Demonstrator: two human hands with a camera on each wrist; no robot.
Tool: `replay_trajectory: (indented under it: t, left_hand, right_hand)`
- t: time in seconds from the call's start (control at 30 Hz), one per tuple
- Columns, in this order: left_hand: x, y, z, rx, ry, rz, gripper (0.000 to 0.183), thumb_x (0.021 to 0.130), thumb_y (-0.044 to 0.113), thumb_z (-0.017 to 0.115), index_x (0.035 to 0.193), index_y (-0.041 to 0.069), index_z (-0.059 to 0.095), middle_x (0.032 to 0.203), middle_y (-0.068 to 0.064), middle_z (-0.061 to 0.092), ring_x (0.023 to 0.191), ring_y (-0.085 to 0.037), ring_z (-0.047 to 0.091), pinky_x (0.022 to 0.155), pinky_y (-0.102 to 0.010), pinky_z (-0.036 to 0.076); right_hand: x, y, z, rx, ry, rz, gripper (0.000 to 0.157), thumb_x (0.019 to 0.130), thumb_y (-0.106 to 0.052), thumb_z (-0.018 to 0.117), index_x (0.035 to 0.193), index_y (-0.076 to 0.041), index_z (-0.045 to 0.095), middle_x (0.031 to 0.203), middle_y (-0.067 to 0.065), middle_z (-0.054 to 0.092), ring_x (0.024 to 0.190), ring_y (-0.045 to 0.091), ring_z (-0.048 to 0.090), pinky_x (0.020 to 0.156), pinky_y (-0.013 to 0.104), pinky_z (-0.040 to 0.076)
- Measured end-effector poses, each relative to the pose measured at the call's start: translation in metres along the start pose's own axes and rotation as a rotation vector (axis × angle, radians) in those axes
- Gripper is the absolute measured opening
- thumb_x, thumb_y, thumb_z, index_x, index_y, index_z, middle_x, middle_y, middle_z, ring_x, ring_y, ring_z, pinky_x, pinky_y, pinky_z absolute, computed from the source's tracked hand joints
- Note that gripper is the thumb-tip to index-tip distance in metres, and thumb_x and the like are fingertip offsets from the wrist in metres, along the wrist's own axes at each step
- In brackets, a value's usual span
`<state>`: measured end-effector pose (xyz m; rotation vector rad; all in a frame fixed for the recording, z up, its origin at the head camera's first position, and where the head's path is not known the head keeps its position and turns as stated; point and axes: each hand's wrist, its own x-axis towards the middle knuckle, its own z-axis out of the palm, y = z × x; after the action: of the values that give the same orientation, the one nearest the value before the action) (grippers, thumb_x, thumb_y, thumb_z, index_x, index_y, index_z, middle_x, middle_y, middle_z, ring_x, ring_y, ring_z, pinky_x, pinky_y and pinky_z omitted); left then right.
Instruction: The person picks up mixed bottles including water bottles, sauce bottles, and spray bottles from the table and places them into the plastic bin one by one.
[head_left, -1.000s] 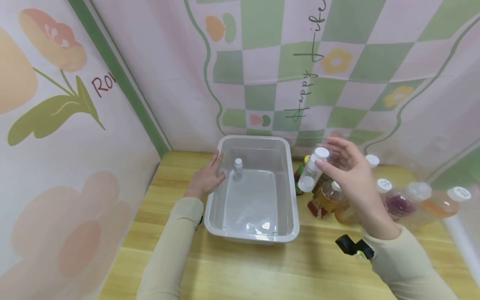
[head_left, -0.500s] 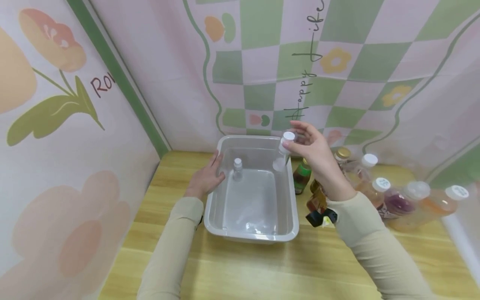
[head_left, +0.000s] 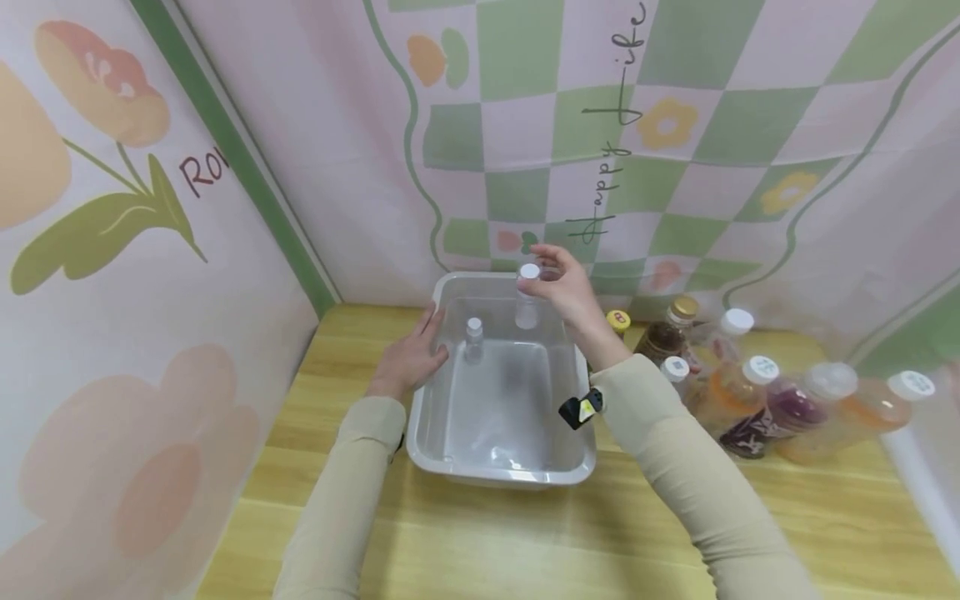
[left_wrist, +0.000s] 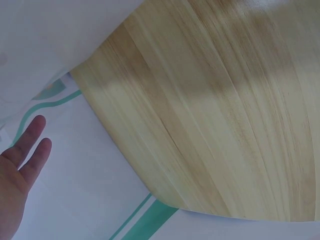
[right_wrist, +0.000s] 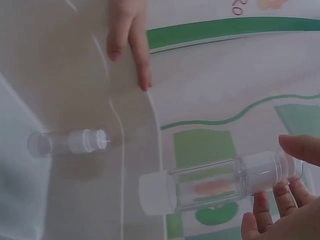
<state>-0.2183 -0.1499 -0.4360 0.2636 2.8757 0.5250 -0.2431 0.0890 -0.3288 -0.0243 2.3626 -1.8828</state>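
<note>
My right hand (head_left: 566,292) pinches a slim clear bottle (right_wrist: 210,187) by its white top, thumb on one side and fingers on the other. The bottle has a white base and, in the head view, hangs upright over the back part of a grey plastic basin (head_left: 517,477). Inside the basin, near its left wall, stands a smaller clear bottle (head_left: 473,340) with a white cap. My left hand (head_left: 408,358) rests on the basin's left rim with its fingers extended; two of those fingers (left_wrist: 35,167) show at the edge of the left wrist view.
Several drink bottles stand right of the basin, among them a yellow-capped one (head_left: 618,322), a gold-capped dark one (head_left: 664,337) and a purple one (head_left: 757,425). A printed curtain (head_left: 517,142) hangs close behind the basin. All stand on a wooden table (head_left: 480,542).
My right hand has carried the slim clear bottle leftward, from above the drink bottles across the basin's right rim to over its inside. My left hand has stayed on the left rim.
</note>
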Motion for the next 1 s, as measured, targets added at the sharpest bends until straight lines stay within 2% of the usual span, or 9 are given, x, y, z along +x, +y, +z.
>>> replay_trajectory:
  t: [0.13,0.3,0.53,0.8,1.0]
  left_hand:
    - [0.000,0.000,-0.001,-0.007,0.000,-0.001,0.069,0.096,0.041,0.034,0.155,0.024,0.004,0.163,0.008,-0.004,0.058,-0.020,0.050,0.048,-0.028,0.042]
    - [0.000,0.000,-0.001,-0.006,0.000,0.001,0.068,0.096,0.041,0.033,0.155,0.023,0.005,0.163,0.008,-0.005,0.058,-0.020,0.049,0.048,-0.028,0.041]
    - [-0.001,0.001,0.000,0.000,0.011,0.007,0.067,0.096,0.040,0.032,0.155,0.023,0.006,0.163,0.007,-0.003,0.062,-0.022,0.052,0.049,-0.028,0.041]
    - [0.001,-0.001,0.000,-0.010,-0.004,0.008,0.067,0.097,0.041,0.031,0.155,0.025,0.002,0.163,0.009,-0.007,0.056,-0.018,0.048,0.047,-0.027,0.042]
    - [0.001,-0.001,0.001,-0.003,-0.011,0.004,0.067,0.097,0.042,0.030,0.155,0.025,0.001,0.162,0.009,-0.008,0.056,-0.017,0.047,0.046,-0.026,0.042]
  right_hand:
    - [0.008,0.005,0.015,-0.054,-0.010,-0.013,0.062,0.083,0.002,0.065,0.140,-0.004,0.043,0.136,0.018,0.048,0.113,0.025,0.048,0.093,0.029,0.046]
    - [0.017,0.016,0.029,-0.075,-0.002,0.028,0.062,0.083,0.001,0.065,0.140,-0.005,0.043,0.137,0.018,0.049,0.123,0.032,0.049,0.104,0.040,0.045]
    - [0.030,0.032,0.044,-0.041,0.019,0.089,0.061,0.082,0.005,0.063,0.139,-0.003,0.044,0.133,0.018,0.050,0.112,0.028,0.052,0.101,0.037,0.047]
    - [0.040,0.049,0.055,-0.005,0.081,0.130,0.060,0.078,0.012,0.059,0.136,-0.001,0.047,0.136,0.019,0.049,0.122,0.032,0.048,0.105,0.039,0.045]
    - [0.045,0.068,0.064,-0.041,0.068,0.134,0.061,0.075,0.014,0.058,0.134,-0.001,0.049,0.132,0.020,0.051,0.116,0.029,0.050,0.098,0.037,0.049]
